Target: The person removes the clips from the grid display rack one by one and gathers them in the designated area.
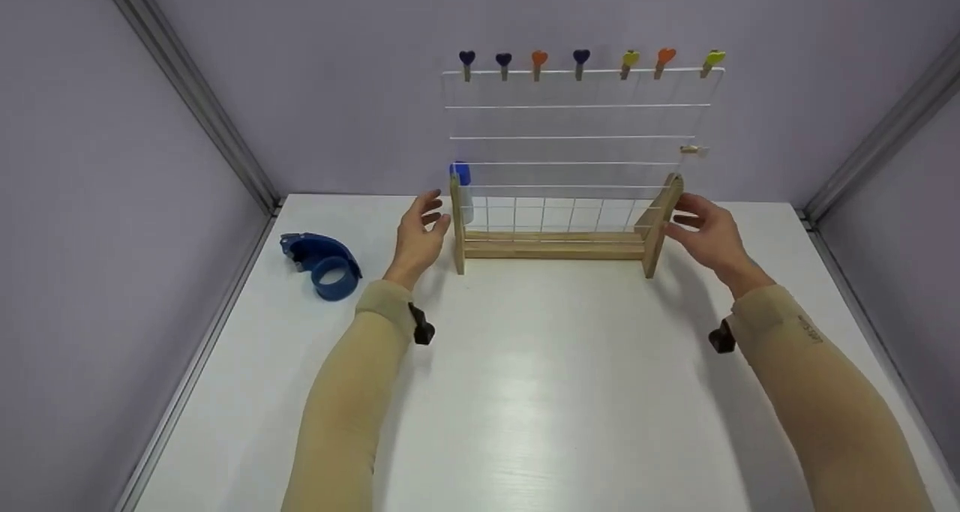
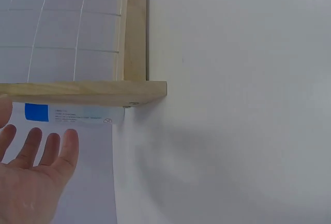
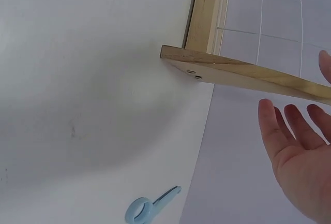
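A wooden stand (image 1: 553, 246) holding a tall white wire grid (image 1: 577, 137) stands at the back of the white table. My left hand (image 1: 420, 235) hovers open just beside its left upright (image 1: 456, 227), fingers straight. In the left wrist view the left hand (image 2: 31, 177) is a short gap from the wooden foot (image 2: 83, 93). My right hand (image 1: 705, 235) is open next to the right upright (image 1: 664, 223). The right wrist view shows the right hand (image 3: 300, 157) apart from the foot (image 3: 243, 71). Neither hand holds anything.
Several heart-topped pegs (image 1: 539, 58) are clipped along the grid's top wire, and one plain peg (image 1: 690, 150) sits on its right edge. A white tube with a blue cap (image 1: 461, 190) stands behind the left upright. A blue tape dispenser (image 1: 322, 264) lies at the left. Grey walls enclose the table.
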`<control>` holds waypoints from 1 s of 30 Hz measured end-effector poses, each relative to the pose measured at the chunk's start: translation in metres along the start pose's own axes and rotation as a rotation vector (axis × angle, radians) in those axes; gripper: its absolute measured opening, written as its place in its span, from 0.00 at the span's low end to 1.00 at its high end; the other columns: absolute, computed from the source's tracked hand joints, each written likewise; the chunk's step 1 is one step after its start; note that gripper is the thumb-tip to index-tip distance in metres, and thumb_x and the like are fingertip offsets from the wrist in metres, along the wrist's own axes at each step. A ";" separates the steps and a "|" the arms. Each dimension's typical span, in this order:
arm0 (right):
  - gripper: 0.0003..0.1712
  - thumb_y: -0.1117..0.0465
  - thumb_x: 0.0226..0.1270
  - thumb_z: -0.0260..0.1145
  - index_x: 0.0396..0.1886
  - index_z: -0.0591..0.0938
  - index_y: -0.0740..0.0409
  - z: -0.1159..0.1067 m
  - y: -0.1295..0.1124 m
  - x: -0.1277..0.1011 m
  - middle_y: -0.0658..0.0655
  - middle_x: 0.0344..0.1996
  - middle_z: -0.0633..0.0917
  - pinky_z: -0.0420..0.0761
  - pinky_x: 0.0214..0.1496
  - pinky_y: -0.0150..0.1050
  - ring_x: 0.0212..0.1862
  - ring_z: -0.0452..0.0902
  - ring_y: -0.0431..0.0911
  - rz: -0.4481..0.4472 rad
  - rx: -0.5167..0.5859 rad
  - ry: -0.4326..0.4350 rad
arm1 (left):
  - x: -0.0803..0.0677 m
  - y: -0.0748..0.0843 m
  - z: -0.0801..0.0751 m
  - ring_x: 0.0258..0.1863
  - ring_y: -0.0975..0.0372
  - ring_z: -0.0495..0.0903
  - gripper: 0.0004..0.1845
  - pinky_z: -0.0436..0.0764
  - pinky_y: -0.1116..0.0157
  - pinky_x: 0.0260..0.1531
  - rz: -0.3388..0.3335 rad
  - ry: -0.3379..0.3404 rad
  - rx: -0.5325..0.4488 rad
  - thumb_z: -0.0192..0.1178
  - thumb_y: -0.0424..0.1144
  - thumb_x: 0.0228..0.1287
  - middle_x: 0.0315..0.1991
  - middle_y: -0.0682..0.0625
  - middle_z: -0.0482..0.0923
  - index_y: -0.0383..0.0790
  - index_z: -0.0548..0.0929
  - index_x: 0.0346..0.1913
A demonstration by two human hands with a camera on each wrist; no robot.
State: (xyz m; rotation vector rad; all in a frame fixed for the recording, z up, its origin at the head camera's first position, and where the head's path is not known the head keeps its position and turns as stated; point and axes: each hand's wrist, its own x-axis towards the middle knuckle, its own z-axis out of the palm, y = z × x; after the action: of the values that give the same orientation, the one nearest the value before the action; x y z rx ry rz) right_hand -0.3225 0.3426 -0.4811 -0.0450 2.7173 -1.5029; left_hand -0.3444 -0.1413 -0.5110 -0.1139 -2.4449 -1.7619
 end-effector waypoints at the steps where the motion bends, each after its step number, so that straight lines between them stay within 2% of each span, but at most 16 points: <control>1: 0.41 0.57 0.86 0.67 0.91 0.64 0.57 0.000 0.000 0.003 0.68 0.85 0.71 0.84 0.71 0.33 0.84 0.70 0.66 -0.001 0.024 0.003 | 0.002 0.002 0.002 0.81 0.39 0.75 0.29 0.78 0.46 0.81 0.002 -0.001 -0.012 0.58 0.31 0.86 0.80 0.33 0.73 0.38 0.70 0.85; 3: 0.39 0.59 0.87 0.65 0.91 0.64 0.56 -0.001 -0.001 0.008 0.67 0.86 0.71 0.81 0.62 0.21 0.85 0.70 0.63 0.004 0.079 0.013 | 0.005 0.004 0.005 0.81 0.39 0.75 0.29 0.78 0.48 0.81 0.005 -0.002 -0.031 0.58 0.29 0.86 0.80 0.34 0.74 0.38 0.70 0.85; 5: 0.39 0.60 0.88 0.63 0.91 0.63 0.55 -0.001 0.000 0.013 0.66 0.86 0.70 0.81 0.59 0.18 0.84 0.70 0.60 0.007 0.139 0.018 | 0.008 0.006 0.009 0.81 0.41 0.76 0.29 0.78 0.51 0.82 0.003 -0.002 -0.046 0.57 0.28 0.86 0.80 0.35 0.74 0.38 0.70 0.84; 11: 0.36 0.60 0.91 0.59 0.91 0.63 0.55 0.001 0.003 0.022 0.64 0.85 0.71 0.86 0.67 0.26 0.79 0.75 0.48 0.018 0.247 0.033 | 0.013 0.010 0.017 0.82 0.46 0.76 0.29 0.76 0.54 0.83 -0.023 0.004 -0.086 0.55 0.27 0.86 0.81 0.39 0.75 0.41 0.72 0.84; 15: 0.34 0.60 0.90 0.60 0.90 0.66 0.56 0.003 0.004 0.024 0.60 0.79 0.77 0.87 0.64 0.26 0.70 0.79 0.39 0.004 0.271 0.050 | 0.015 0.010 0.019 0.81 0.46 0.76 0.28 0.78 0.52 0.82 -0.042 0.008 -0.143 0.54 0.29 0.87 0.80 0.40 0.76 0.42 0.73 0.84; 17: 0.33 0.61 0.90 0.61 0.88 0.68 0.58 0.002 0.005 0.026 0.55 0.74 0.80 0.88 0.61 0.25 0.66 0.80 0.37 -0.016 0.283 0.056 | 0.017 0.010 0.020 0.80 0.46 0.77 0.27 0.78 0.51 0.81 -0.041 0.007 -0.167 0.54 0.29 0.87 0.80 0.40 0.76 0.41 0.73 0.83; 21: 0.33 0.63 0.90 0.61 0.88 0.68 0.61 0.000 0.007 0.030 0.51 0.70 0.81 0.89 0.60 0.25 0.63 0.81 0.35 -0.040 0.290 0.053 | 0.020 0.009 0.020 0.78 0.46 0.78 0.26 0.80 0.50 0.80 -0.041 0.004 -0.181 0.55 0.28 0.87 0.78 0.39 0.77 0.41 0.74 0.82; 26: 0.34 0.61 0.90 0.61 0.89 0.66 0.59 -0.001 0.008 0.029 0.56 0.75 0.78 0.88 0.61 0.25 0.65 0.80 0.36 -0.025 0.283 0.051 | 0.022 0.009 0.019 0.77 0.46 0.79 0.26 0.81 0.48 0.79 -0.047 -0.018 -0.180 0.54 0.29 0.87 0.79 0.40 0.76 0.42 0.74 0.82; 30: 0.35 0.60 0.91 0.60 0.90 0.65 0.57 0.000 0.010 0.022 0.64 0.81 0.74 0.87 0.62 0.24 0.68 0.79 0.38 -0.021 0.266 0.027 | 0.016 0.006 0.016 0.77 0.46 0.78 0.26 0.82 0.48 0.78 -0.040 -0.027 -0.181 0.54 0.28 0.87 0.78 0.39 0.76 0.41 0.74 0.82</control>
State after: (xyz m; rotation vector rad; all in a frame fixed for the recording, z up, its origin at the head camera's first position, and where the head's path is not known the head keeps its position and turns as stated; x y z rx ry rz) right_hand -0.3441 0.3473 -0.4895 -0.0455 2.5172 -1.8689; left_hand -0.3599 -0.1246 -0.5077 -0.1079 -2.3167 -2.0092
